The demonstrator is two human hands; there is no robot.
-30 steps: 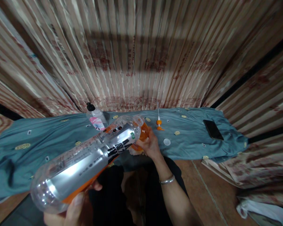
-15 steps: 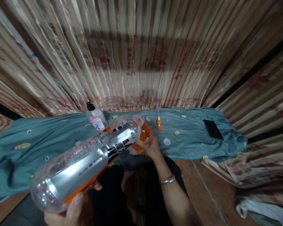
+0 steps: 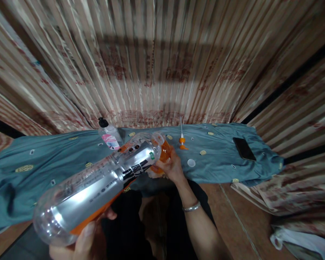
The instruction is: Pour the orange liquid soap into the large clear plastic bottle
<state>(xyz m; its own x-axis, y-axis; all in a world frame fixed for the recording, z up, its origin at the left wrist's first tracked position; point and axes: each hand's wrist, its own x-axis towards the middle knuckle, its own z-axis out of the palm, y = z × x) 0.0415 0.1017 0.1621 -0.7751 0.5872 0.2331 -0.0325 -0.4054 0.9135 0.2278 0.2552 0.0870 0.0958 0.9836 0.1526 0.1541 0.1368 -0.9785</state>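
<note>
My left hand [image 3: 82, 236] is wrapped round the base of a large clear plastic bottle [image 3: 94, 189] with a silver and orange label. The bottle lies tilted across the view, its neck pointing up and to the right. At that neck, my right hand [image 3: 174, 168] grips a smaller translucent orange bottle [image 3: 165, 151]. The two bottles meet mouth to mouth or nearly so; I cannot tell whether they touch. Any liquid passing between them is not visible. A pump top [image 3: 182, 141], orange with a white tube, lies on the cloth beyond my right hand.
A clear pump bottle [image 3: 109, 136] with a black top and pink label stands at the back left. A white round cap [image 3: 191, 163] and a dark phone [image 3: 244, 148] lie on the teal cloth [image 3: 216, 162]. Striped curtains [image 3: 157, 65] hang close behind.
Almost nothing differs. The large bottle's base and my left hand sit very slightly lower and further left; both hands keep their holds.
</note>
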